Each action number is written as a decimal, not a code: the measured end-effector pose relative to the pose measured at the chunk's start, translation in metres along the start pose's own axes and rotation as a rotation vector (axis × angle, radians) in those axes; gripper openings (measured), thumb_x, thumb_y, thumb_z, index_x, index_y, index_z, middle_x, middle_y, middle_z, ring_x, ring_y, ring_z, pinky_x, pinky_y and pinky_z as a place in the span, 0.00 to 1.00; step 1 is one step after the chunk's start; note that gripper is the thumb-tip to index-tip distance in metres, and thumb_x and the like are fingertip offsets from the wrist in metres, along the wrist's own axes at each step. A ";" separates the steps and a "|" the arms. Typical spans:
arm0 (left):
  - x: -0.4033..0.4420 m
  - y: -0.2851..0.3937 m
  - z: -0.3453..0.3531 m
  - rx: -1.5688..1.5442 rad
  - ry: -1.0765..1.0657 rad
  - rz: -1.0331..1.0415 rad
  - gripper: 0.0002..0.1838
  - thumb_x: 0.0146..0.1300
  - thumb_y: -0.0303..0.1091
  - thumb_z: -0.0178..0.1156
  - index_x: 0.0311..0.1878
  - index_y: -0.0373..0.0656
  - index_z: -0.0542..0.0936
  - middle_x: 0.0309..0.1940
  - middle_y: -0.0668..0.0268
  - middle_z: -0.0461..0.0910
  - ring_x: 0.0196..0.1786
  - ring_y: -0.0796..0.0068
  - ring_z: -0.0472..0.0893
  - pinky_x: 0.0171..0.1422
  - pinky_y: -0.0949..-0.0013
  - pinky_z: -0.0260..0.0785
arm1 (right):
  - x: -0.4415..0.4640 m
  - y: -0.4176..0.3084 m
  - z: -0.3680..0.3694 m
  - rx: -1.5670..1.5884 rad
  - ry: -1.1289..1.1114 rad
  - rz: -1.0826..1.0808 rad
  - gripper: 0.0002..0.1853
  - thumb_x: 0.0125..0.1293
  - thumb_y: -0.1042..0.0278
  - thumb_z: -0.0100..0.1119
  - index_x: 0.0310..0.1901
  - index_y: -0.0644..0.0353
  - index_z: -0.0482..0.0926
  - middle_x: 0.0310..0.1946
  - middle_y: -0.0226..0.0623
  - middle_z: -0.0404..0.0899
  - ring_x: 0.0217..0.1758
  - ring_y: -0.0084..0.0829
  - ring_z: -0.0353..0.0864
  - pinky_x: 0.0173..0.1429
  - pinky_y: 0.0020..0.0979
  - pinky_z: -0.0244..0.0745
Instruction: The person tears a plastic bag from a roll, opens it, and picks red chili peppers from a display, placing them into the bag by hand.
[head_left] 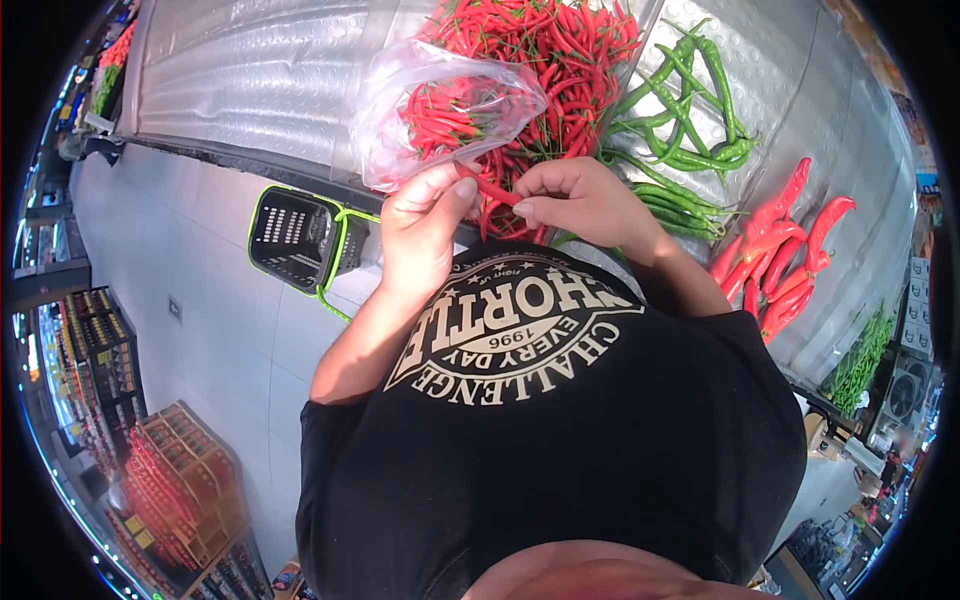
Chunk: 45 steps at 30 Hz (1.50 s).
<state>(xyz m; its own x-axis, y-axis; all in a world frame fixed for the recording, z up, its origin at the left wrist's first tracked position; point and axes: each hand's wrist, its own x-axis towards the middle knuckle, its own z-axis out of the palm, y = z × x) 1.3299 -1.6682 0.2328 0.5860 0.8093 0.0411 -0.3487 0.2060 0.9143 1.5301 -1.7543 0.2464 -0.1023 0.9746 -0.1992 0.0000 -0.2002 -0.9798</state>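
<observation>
My left hand (pixel 428 218) and my right hand (pixel 578 203) are close together at the near edge of the display. Between them is a single red chili pepper (pixel 490 190), its two ends pinched by the fingers of either hand. Just beyond my left hand lies a clear plastic bag (pixel 385 115) with several red chilies (pixel 445 125) inside. The bag rests partly on a big heap of loose red chilies (pixel 565 75), some with green stems.
Long green peppers (pixel 690 120) lie right of the heap on the metal display (pixel 250 80). Farther right are large red peppers (pixel 785 250) and small green chilies (pixel 865 350). A black basket with green trim (pixel 295 240) stands on the floor at left, near stocked shelves (pixel 180 480).
</observation>
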 end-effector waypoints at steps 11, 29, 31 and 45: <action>0.006 -0.004 -0.004 -0.024 0.055 -0.054 0.09 0.72 0.31 0.56 0.45 0.36 0.80 0.31 0.65 0.79 0.33 0.76 0.76 0.41 0.72 0.69 | 0.011 -0.017 -0.017 -0.177 0.240 -0.118 0.08 0.67 0.69 0.62 0.36 0.65 0.83 0.24 0.26 0.80 0.29 0.15 0.76 0.33 0.21 0.69; 0.000 -0.007 -0.007 -0.056 -0.004 -0.067 0.10 0.73 0.30 0.54 0.47 0.35 0.82 0.31 0.66 0.82 0.31 0.81 0.77 0.39 0.77 0.70 | 0.134 -0.032 -0.100 -1.274 0.769 -0.399 0.16 0.61 0.51 0.63 0.43 0.54 0.84 0.38 0.37 0.83 0.47 0.40 0.81 0.53 0.41 0.76; 0.000 -0.005 -0.004 -0.059 0.001 -0.100 0.10 0.73 0.30 0.54 0.47 0.35 0.82 0.31 0.66 0.82 0.32 0.81 0.78 0.40 0.77 0.70 | 0.144 -0.032 -0.108 -1.396 0.794 -0.357 0.18 0.58 0.49 0.65 0.41 0.54 0.85 0.36 0.37 0.83 0.48 0.39 0.82 0.53 0.40 0.76; 0.001 -0.002 -0.005 -0.008 0.000 -0.107 0.09 0.73 0.29 0.54 0.47 0.36 0.82 0.30 0.67 0.82 0.32 0.81 0.78 0.40 0.76 0.70 | 0.171 -0.032 -0.120 -1.441 0.720 -0.142 0.19 0.60 0.49 0.56 0.29 0.58 0.85 0.29 0.41 0.84 0.37 0.41 0.86 0.40 0.43 0.81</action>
<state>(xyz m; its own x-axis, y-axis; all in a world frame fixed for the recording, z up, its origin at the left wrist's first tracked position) 1.3272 -1.6653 0.2288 0.6203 0.7823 -0.0569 -0.2900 0.2961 0.9101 1.6317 -1.5698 0.2409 0.2806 0.9017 0.3290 0.9597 -0.2580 -0.1115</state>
